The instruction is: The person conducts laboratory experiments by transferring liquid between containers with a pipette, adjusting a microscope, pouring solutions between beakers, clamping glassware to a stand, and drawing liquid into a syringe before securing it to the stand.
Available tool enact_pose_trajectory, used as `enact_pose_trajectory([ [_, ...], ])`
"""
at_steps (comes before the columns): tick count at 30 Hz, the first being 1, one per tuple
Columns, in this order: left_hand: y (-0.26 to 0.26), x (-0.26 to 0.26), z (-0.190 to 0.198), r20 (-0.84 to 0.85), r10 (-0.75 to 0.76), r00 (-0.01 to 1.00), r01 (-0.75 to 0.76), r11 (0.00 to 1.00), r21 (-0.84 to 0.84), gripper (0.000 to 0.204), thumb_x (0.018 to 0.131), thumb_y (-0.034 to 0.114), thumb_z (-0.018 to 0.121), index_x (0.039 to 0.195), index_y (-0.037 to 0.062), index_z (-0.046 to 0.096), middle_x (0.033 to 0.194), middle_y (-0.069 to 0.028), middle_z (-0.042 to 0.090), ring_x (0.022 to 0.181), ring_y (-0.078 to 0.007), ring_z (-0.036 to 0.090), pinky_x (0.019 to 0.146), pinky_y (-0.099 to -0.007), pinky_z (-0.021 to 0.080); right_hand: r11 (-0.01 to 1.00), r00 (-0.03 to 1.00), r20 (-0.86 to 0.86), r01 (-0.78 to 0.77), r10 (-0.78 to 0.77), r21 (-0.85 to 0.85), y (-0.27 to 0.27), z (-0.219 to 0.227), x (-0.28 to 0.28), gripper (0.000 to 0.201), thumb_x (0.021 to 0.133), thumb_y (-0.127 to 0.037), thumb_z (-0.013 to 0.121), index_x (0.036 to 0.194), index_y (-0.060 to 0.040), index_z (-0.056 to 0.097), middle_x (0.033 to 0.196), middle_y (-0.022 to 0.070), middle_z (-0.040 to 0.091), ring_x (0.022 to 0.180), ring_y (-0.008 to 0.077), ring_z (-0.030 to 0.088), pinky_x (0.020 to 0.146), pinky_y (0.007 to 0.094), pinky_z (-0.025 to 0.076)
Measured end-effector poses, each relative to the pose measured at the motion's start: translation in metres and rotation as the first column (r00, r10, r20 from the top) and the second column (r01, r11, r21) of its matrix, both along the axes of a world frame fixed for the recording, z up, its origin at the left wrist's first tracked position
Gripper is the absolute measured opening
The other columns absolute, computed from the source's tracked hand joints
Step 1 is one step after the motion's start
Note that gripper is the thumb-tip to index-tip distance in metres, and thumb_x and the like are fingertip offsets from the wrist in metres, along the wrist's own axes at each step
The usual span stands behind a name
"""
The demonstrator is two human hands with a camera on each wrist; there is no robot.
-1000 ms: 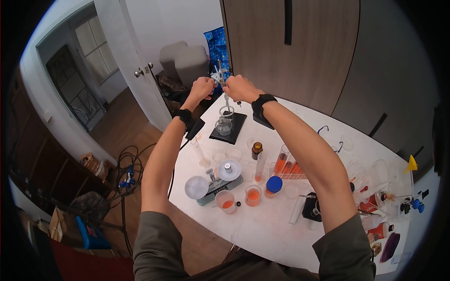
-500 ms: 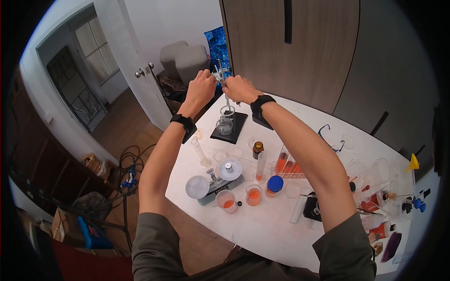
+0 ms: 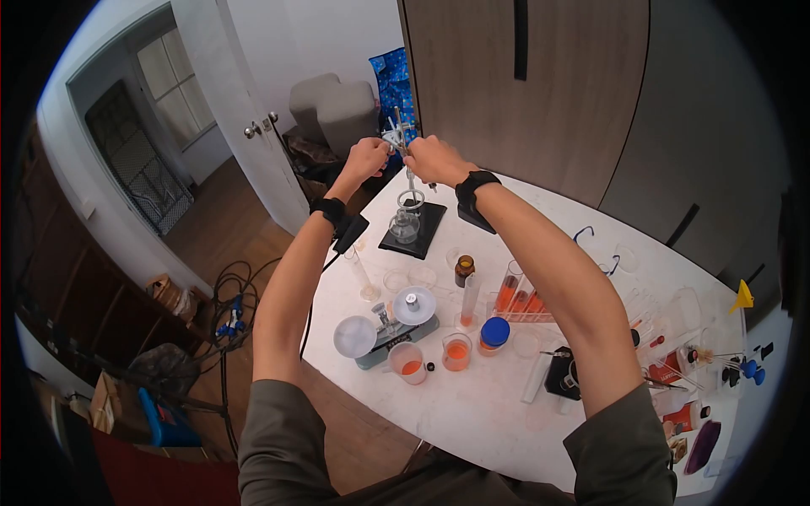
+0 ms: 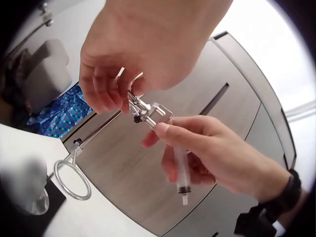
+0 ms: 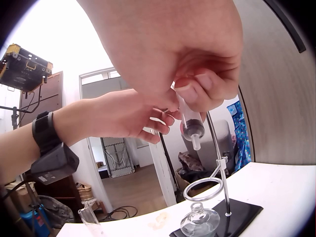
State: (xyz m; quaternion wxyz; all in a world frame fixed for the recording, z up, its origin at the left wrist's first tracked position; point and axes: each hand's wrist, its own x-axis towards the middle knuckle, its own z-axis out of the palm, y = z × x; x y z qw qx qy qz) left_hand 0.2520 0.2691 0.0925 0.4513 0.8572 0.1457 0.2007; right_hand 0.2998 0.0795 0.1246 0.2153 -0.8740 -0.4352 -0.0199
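A metal clamp is fixed high on the rod of a lab stand. My left hand pinches the clamp's screw end, its fingertips curled behind the metal. My right hand holds a clear plastic syringe, nozzle down, at the clamp's prongs. In the right wrist view the syringe's black plunger seal shows near its tip, and my fist covers the upper barrel. Below, a metal ring on the same rod stands over a round glass flask on the black base.
Nearer me stand a balance, beakers of orange liquid, a blue-lidded jar, a brown bottle and a test-tube rack. A glass cylinder stands left of them. A wooden cabinet rises behind the table.
My left hand turned with its knuckles up, then turned back and lower at the clamp. The right hand with the syringe has hardly moved.
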Motion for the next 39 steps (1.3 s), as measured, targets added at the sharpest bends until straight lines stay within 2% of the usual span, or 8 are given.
enact_pose_trajectory([
  [4, -0.023, -0.024, 0.004, 0.289, 0.030, 0.957, -0.241, 0.635, 0.734, 0.021, 0.091, 0.025, 0.065, 0.089, 0.0043, 0.068, 0.095, -0.0109, 0.064, 0.092, -0.0314, 0.065, 0.079, -0.0414, 0.055, 1.000, 1.000, 0.005, -0.001, 0.001, 0.004, 0.000, 0.000, 0.002, 0.030, 0.096, -0.029, 0.064, 0.108, -0.0027, 0.072, 0.112, 0.0242, 0.071, 0.108, 0.0434, 0.068, 0.093, 0.0544, 0.053],
  [14, -0.012, -0.017, 0.006, 0.281, -0.102, 0.954, -0.212, 0.432, 0.877, 0.021, 0.090, 0.024, 0.066, 0.086, 0.0032, 0.070, 0.094, -0.0088, 0.065, 0.097, -0.0301, 0.065, 0.076, -0.0419, 0.057, 1.000, 0.999, 0.048, 0.013, -0.014, 0.024, -0.001, 0.001, -0.005, 0.030, 0.095, -0.029, 0.064, 0.107, -0.0027, 0.073, 0.111, 0.0242, 0.071, 0.108, 0.0432, 0.067, 0.093, 0.0543, 0.053],
  [18, -0.002, -0.013, 0.007, 0.025, -0.049, 0.998, 0.043, 0.979, 0.200, 0.022, 0.096, 0.022, 0.058, 0.087, 0.0051, 0.069, 0.089, -0.0055, 0.067, 0.095, -0.0249, 0.067, 0.078, -0.0397, 0.058, 0.998, 0.997, 0.076, 0.002, -0.007, 0.062, -0.001, -0.006, 0.000, 0.029, 0.095, -0.028, 0.064, 0.102, -0.0020, 0.073, 0.103, 0.0246, 0.072, 0.101, 0.0438, 0.069, 0.088, 0.0537, 0.054],
  [19, 0.005, -0.008, 0.003, -0.012, -0.140, 0.990, 0.133, 0.958, -0.256, 0.022, 0.097, 0.021, 0.057, 0.088, 0.0050, 0.070, 0.088, -0.0047, 0.067, 0.093, -0.0237, 0.068, 0.080, -0.0402, 0.059, 0.995, 0.993, 0.114, -0.007, -0.004, 0.096, -0.001, -0.006, 0.000, 0.029, 0.094, -0.028, 0.064, 0.098, -0.0014, 0.073, 0.096, 0.0246, 0.073, 0.094, 0.0440, 0.071, 0.083, 0.0529, 0.056],
  [23, 0.026, 0.006, -0.010, -0.006, -0.261, 0.965, 0.198, 0.749, -0.632, 0.027, 0.099, 0.025, 0.055, 0.095, 0.0042, 0.072, 0.084, -0.0022, 0.065, 0.091, -0.0209, 0.067, 0.079, -0.0417, 0.059, 1.000, 0.998, 0.062, 0.004, -0.006, 0.028, -0.004, 0.004, -0.002, 0.031, 0.091, -0.028, 0.064, 0.104, -0.0011, 0.072, 0.110, 0.0256, 0.071, 0.107, 0.0444, 0.067, 0.092, 0.0536, 0.053],
  [30, -0.001, -0.008, 0.003, -0.043, 0.054, 0.998, -0.045, 0.982, 0.186, 0.029, 0.096, 0.033, 0.064, 0.092, 0.0041, 0.066, 0.088, -0.0068, 0.066, 0.086, -0.0228, 0.068, 0.080, -0.0387, 0.055, 0.980, 0.999, -0.018, 0.035, -0.032, 0.194, -0.012, 0.029, 0.005, 0.042, 0.087, -0.027, 0.060, 0.115, 0.0035, 0.062, 0.111, 0.0299, 0.069, 0.108, 0.0487, 0.065, 0.095, 0.0548, 0.050],
  [32, -0.010, -0.022, 0.006, 0.208, 0.021, 0.978, -0.154, 0.745, 0.649, 0.028, 0.091, 0.031, 0.071, 0.094, 0.0039, 0.065, 0.094, -0.0093, 0.066, 0.088, -0.0265, 0.069, 0.079, -0.0382, 0.055, 0.908, 0.999, 0.029, 0.027, -0.044, 0.418, -0.003, 0.025, 0.020, 0.040, 0.088, -0.022, 0.056, 0.119, 0.0036, 0.058, 0.111, 0.0323, 0.068, 0.109, 0.0509, 0.064, 0.097, 0.0550, 0.049],
  [39, -0.016, -0.031, 0.009, 0.298, -0.106, 0.949, -0.215, 0.476, 0.853, 0.021, 0.090, 0.025, 0.071, 0.092, 0.0051, 0.063, 0.097, -0.0072, 0.063, 0.095, -0.0277, 0.066, 0.075, -0.0422, 0.055, 0.770, 0.987, 0.074, -0.160, 0.145, 0.618, 0.006, 0.034, 0.009, 0.031, 0.093, -0.006, 0.048, 0.122, 0.0055, 0.050, 0.104, 0.0327, 0.068, 0.102, 0.0493, 0.066, 0.089, 0.0544, 0.050],
])
